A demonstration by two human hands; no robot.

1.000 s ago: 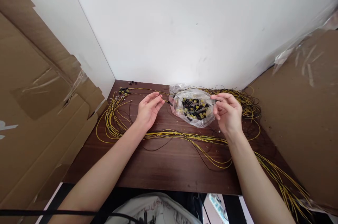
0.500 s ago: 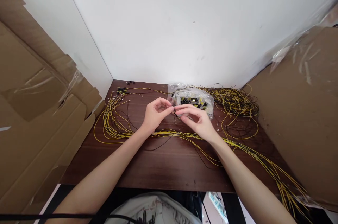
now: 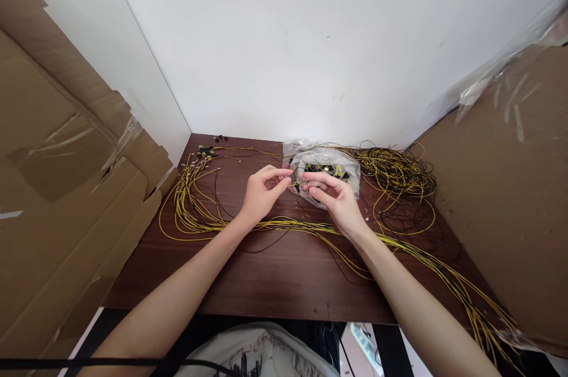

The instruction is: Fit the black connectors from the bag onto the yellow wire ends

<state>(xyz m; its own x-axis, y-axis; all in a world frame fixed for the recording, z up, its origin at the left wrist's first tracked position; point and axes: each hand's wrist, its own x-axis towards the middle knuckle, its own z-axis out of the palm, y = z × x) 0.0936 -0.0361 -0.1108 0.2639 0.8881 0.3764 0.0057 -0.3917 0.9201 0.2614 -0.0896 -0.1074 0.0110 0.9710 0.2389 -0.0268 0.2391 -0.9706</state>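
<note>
My left hand [image 3: 265, 189] is above the middle of the table, its thumb and fingertips pinched on a thin wire. A small black piece [image 3: 297, 188] hangs on the wire between my hands. Facing it from the right, my right hand [image 3: 333, 193] has its fingers curled around the wire's other side; the exact grip is too small to see clearly. Just behind my fingers lies a clear plastic bag [image 3: 352, 173] of black and yellow parts. A long bundle of yellow and black wires [image 3: 284, 225] runs crosswise beneath both forearms.
A tangled heap of yellow and black wires [image 3: 394, 173] is at the back right. Several small black and yellow parts [image 3: 205, 152] lie at the back left. Cardboard panels [image 3: 75, 187] flank both sides, and a white wall [image 3: 302, 57] stands behind the brown table [image 3: 266, 288].
My hands have moved slightly apart, with my right fingertips shifting right. The small black piece now shows more openly between them.
</note>
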